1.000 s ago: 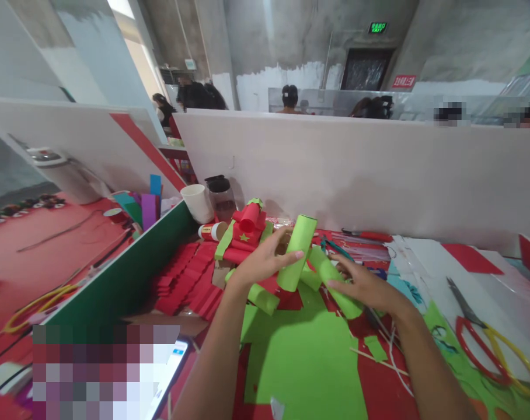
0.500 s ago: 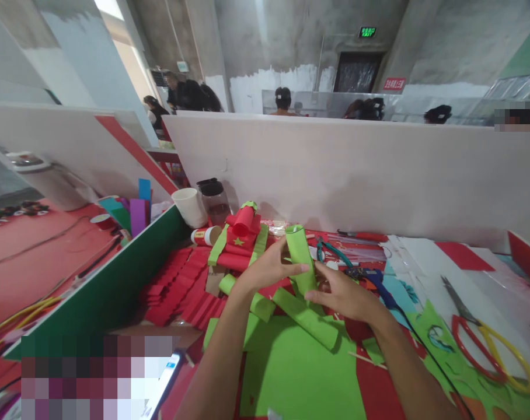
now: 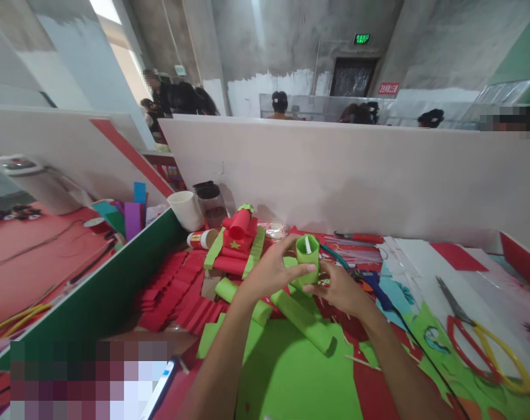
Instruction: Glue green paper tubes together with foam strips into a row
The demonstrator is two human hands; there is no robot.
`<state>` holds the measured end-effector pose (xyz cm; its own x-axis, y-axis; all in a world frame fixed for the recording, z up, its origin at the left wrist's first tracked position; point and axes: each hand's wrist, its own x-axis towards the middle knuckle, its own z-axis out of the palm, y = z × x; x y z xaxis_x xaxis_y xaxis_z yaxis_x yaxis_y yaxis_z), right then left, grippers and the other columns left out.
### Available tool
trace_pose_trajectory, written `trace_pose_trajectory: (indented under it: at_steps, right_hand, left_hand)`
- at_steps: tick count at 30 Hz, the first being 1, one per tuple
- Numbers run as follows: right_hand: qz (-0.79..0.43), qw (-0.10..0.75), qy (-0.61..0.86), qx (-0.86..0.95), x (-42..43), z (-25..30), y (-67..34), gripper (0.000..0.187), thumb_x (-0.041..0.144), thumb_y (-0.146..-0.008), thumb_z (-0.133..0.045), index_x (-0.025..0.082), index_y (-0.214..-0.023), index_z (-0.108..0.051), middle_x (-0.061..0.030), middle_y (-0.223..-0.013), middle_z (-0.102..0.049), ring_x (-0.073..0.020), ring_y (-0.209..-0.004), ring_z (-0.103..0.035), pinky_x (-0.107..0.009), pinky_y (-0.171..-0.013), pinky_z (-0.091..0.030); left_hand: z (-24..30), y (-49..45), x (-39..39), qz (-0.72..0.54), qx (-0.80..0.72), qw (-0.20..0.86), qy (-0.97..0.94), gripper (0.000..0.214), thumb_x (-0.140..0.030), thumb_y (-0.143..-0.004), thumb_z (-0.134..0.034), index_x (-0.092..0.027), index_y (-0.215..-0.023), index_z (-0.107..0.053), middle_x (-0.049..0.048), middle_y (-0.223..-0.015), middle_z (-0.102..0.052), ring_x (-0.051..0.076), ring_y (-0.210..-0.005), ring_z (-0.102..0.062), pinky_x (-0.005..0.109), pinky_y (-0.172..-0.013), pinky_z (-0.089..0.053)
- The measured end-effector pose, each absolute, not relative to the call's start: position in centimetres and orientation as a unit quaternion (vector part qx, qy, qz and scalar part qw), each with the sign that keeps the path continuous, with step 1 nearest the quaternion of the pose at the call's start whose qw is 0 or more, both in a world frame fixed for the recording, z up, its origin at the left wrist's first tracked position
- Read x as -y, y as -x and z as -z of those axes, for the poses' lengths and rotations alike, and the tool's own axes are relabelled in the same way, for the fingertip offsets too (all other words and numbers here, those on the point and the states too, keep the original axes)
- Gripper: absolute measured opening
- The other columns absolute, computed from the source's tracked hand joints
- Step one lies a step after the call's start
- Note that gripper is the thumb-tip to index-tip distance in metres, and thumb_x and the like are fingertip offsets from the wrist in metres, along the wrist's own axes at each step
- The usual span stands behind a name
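Note:
Both hands hold one green paper tube point(image 3: 307, 256) above the table, its open end tipped toward me. My left hand point(image 3: 271, 271) wraps the tube from the left, thumb across its front. My right hand point(image 3: 341, 290) grips it from the right and below. More green paper tubes point(image 3: 300, 318) lie on the table under the hands, on a green paper sheet point(image 3: 286, 373). A red and green paper model with a yellow star point(image 3: 236, 242) stands just behind the left hand.
Stacked red paper strips point(image 3: 177, 291) lie left. A white cup point(image 3: 185, 210), a dark jar point(image 3: 209, 201) and a glue tube point(image 3: 199, 238) stand by the white partition point(image 3: 356, 175). Scissors point(image 3: 475, 332) lie far right, pliers point(image 3: 335, 256) behind the hands, a phone point(image 3: 160, 391) at the near left.
My right hand left a tube on the table and joined the left on the held tube. The tube swung from leaning to upright, then tipped its open end toward me.

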<state>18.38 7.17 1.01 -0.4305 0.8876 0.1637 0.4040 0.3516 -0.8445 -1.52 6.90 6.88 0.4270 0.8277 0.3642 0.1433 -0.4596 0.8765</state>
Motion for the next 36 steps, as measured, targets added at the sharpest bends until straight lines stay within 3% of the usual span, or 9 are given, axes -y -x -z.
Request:
trace_pose_trajectory:
  at_steps: [10,20,28,36]
  right_hand:
    - [-0.342,0.339,0.433,0.762,-6.2,-2.2,-17.5,0.051,0.029,-0.076,-0.072,0.025,-0.125,-0.058,-0.0070,-0.116,-0.067,-0.0253,-0.098,-0.064,-0.038,-0.083,-0.052]
    - [-0.335,0.325,0.446,0.764,-6.2,-2.5,-17.9,0.040,0.034,-0.076,-0.072,0.023,-0.113,-0.062,-0.0058,-0.109,-0.070,-0.0261,-0.096,-0.065,-0.041,-0.087,-0.049]
    - [-0.361,0.345,0.427,0.754,-5.9,-2.9,-17.6,0.050,0.033,-0.078,-0.070,0.025,-0.125,-0.055,-0.0058,-0.119,-0.065,-0.0253,-0.105,-0.062,-0.040,-0.089,-0.049]
    - [-0.332,0.343,0.414,0.775,-6.0,-3.0,-18.2,0.042,0.030,-0.080,-0.067,0.024,-0.121,-0.059,-0.0060,-0.115,-0.067,-0.0244,-0.099,-0.064,-0.040,-0.088,-0.050]
  left_hand:
    - [-7.1,1.6,-6.7,-0.432,-0.346,0.379,-0.742,0.038,-0.036,-0.082,-0.067,-0.018,-0.114,-0.057,0.0076,-0.111,-0.064,0.021,-0.101,-0.059,0.034,-0.089,-0.046]
    - [-6.9,2.0,-7.0,-0.452,-0.361,0.400,-0.711,0.035,-0.039,-0.086,-0.061,-0.018,-0.114,-0.056,0.0089,-0.113,-0.062,0.023,-0.107,-0.058,0.035,-0.094,-0.045]
    - [-6.6,1.7,-7.0,-0.476,-0.363,0.403,-0.692,0.032,-0.039,-0.088,-0.058,-0.018,-0.112,-0.057,0.0085,-0.112,-0.062,0.023,-0.108,-0.057,0.035,-0.095,-0.044]
    - [-6.6,1.4,-6.9,-0.480,-0.367,0.407,-0.685,0.033,-0.041,-0.088,-0.057,-0.019,-0.113,-0.056,0.0080,-0.112,-0.061,0.021,-0.101,-0.058,0.034,-0.091,-0.045]
